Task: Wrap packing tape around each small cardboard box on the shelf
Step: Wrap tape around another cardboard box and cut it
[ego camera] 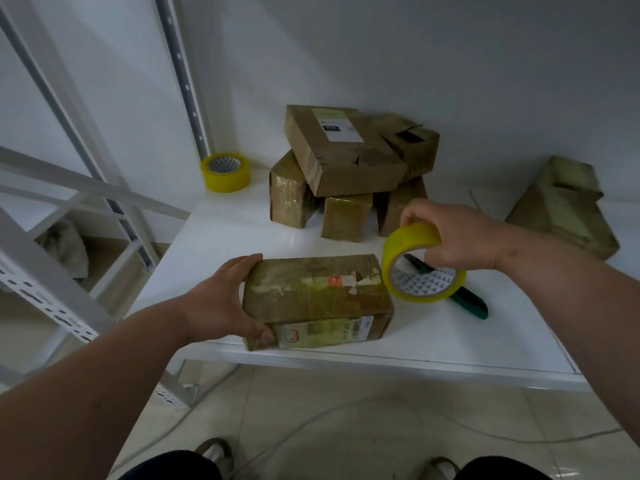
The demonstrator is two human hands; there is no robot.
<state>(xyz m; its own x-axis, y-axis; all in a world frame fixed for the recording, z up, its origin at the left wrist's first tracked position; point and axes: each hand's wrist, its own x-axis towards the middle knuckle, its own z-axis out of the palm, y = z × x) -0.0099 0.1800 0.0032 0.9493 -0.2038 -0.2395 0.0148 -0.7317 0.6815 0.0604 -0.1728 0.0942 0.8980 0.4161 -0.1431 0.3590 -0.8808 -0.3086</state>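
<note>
left hand (221, 299) gripping box (317, 299), right hand (457, 237) gripping tape roll (412, 244), perhaps a cutter (467, 299) behind

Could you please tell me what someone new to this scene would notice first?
The eye lands first on the yellow tape roll that the right hand holds above the white shelf, beside the tape-wrapped box that the left hand grips near the front edge. Behind them rises a pile of cardboard boxes, with a second yellow roll in the back left corner.
</note>
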